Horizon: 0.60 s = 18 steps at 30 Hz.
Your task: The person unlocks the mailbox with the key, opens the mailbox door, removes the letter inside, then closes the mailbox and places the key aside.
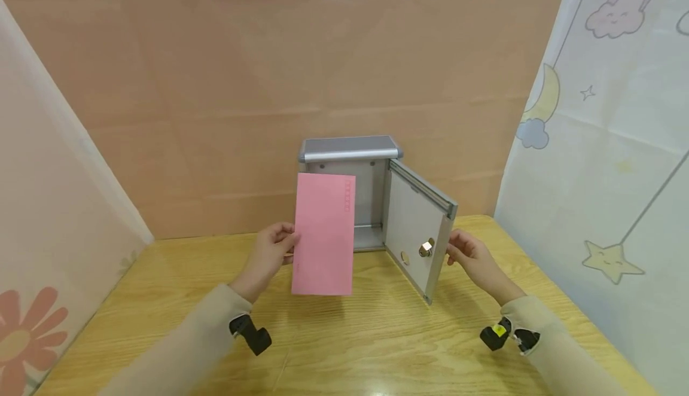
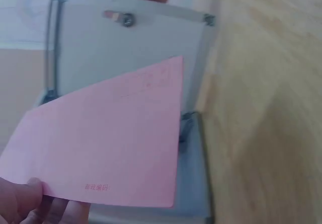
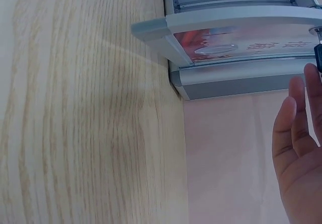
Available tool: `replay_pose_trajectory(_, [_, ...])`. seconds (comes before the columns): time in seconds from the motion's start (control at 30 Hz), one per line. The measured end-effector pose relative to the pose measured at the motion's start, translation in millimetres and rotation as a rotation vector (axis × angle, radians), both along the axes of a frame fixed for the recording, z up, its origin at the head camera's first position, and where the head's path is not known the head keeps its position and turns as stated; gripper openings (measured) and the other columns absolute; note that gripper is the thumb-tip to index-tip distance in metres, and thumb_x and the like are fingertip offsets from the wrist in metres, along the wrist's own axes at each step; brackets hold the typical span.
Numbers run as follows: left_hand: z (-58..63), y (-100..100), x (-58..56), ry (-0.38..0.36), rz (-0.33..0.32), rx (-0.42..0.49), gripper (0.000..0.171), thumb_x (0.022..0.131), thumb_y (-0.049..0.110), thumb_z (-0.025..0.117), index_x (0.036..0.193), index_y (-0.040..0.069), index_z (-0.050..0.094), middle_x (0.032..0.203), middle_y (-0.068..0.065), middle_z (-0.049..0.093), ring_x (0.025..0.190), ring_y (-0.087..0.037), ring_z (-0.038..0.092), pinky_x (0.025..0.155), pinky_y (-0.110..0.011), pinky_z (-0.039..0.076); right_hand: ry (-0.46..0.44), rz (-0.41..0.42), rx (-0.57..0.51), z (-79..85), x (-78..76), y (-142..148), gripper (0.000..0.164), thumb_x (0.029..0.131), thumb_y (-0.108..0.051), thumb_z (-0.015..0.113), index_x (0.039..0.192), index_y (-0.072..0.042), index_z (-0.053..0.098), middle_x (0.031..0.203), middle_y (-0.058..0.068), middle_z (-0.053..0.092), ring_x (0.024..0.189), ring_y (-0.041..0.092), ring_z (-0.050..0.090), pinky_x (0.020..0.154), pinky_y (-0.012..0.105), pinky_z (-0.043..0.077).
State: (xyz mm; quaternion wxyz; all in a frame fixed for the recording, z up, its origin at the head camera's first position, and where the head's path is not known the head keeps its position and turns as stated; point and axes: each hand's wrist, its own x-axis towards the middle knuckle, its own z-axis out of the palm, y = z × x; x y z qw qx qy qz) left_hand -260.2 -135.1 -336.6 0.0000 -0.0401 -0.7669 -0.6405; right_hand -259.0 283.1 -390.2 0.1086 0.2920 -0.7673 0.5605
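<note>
The left grip (image 1: 267, 255) pinches one pink envelope (image 1: 324, 234) reading "邮政编码" before one open box (image 1: 350, 149); what the right grip (image 1: 476, 261) holds, I cannot tell.

We find the box (image 1: 352, 148) standing on the table (image 1: 177, 288), near its far edge, with the rear wall (image 1: 242, 85) behind it. From the box's right side, as we face it, the door (image 1: 411, 213) stands out towards us, with the lock (image 1: 427, 247) near its free edge. Nearer to us, above the table, we see the envelope (image 1: 324, 234) in front of the left part of the box's opening, with the left hand (image 1: 271, 249) at its left edge. The right hand (image 1: 476, 258) is just right of the door, on its outer side. We have the left panel (image 1: 54, 174) and the right panel (image 1: 592, 174) flanking the table.
</note>
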Motion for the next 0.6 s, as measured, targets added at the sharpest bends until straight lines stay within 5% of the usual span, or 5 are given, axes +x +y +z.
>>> replay_pose_trajectory(0.17, [20.7, -37, 10.7, 0.023, 0.073, 0.017, 0.018, 0.1, 0.016, 0.054, 0.111, 0.002, 0.055, 0.084, 0.009, 0.063, 0.078, -0.007, 0.059, 0.066, -0.02, 0.056, -0.02, -0.012, -0.004, 0.1, 0.6, 1, 0.022, 0.1, 0.0, 0.046, 0.105, -0.017, 0.06, 0.096, -0.015, 0.066, 0.081, 0.002, 0.061, 0.064, 0.021, 0.054])
replay_pose_trajectory(0.3, [24.8, -62, 9.3, -0.019, 0.123, 0.04, 0.021, 0.1, 0.021, 0.053, 0.113, 0.005, 0.053, 0.084, 0.014, 0.063, 0.079, -0.005, 0.059, 0.068, -0.019, 0.056, -0.022, -0.03, -0.007, 0.5, 0.7, 3, 0.023, 0.1, 0.0, 0.046, 0.104, -0.018, 0.06, 0.095, -0.016, 0.066, 0.079, 0.001, 0.061, 0.064, 0.02, 0.054])
replay_pose_trajectory(0.6, [-3.9, -104, -5.6, -0.177, 0.163, -0.047, 0.031, 0.103, 0.02, 0.047, 0.124, -0.002, 0.047, 0.094, 0.006, 0.056, 0.087, -0.008, 0.053, 0.071, -0.018, 0.054, -0.015, 0.009, -0.037, 0.8, 3.9, 2, 0.024, 0.099, 0.001, 0.047, 0.105, -0.017, 0.061, 0.094, -0.013, 0.066, 0.076, 0.006, 0.061, 0.064, 0.021, 0.054])
